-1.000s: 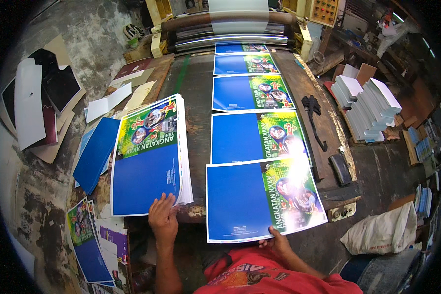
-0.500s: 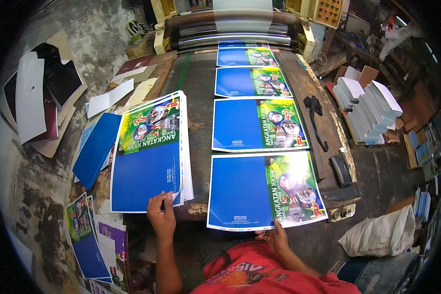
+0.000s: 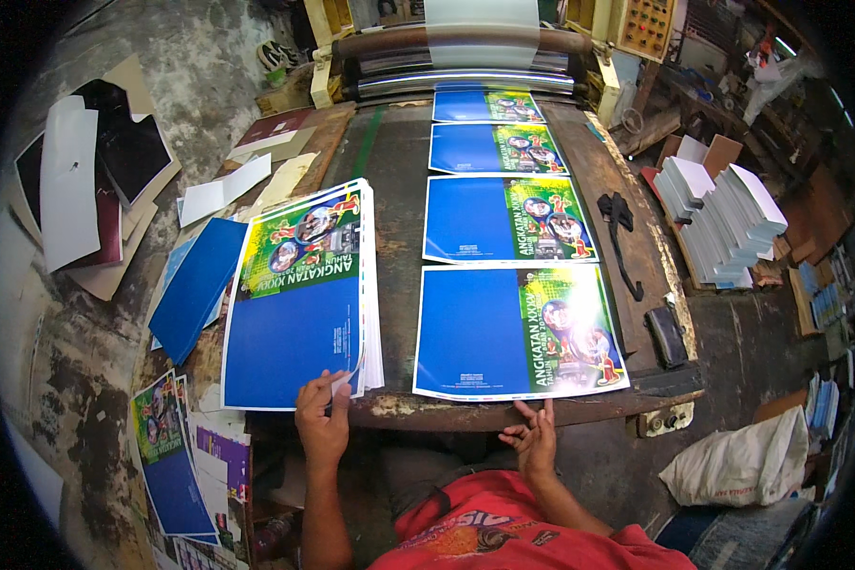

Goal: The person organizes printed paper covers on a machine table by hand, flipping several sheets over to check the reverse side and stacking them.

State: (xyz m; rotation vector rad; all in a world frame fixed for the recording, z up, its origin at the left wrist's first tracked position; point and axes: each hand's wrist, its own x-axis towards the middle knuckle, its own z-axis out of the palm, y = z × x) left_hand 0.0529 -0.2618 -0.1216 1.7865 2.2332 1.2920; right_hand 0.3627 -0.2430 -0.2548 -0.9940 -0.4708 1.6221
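A glossy blue and green printed sheet (image 3: 513, 332) lies at the near end of a worn table (image 3: 399, 190). My right hand (image 3: 534, 439) touches its near edge with the fingertips. My left hand (image 3: 323, 418) rests on the near right corner of a thick stack of the same printed sheets (image 3: 299, 299) at the table's left side. Three more printed sheets (image 3: 503, 217) lie in a row toward a roller machine (image 3: 456, 57) at the far end.
Black tools (image 3: 622, 233) and a small dark case (image 3: 667, 334) lie along the table's right edge. White paper stacks (image 3: 722, 223) stand to the right, a white sack (image 3: 741, 465) lower right. Loose blue sheets (image 3: 195, 285) and card scraps (image 3: 85, 180) litter the left floor.
The nearest printed sheet has slid toward me and straightened at the table's near edge. My right hand followed its edge. My left hand stayed on the stack's corner.
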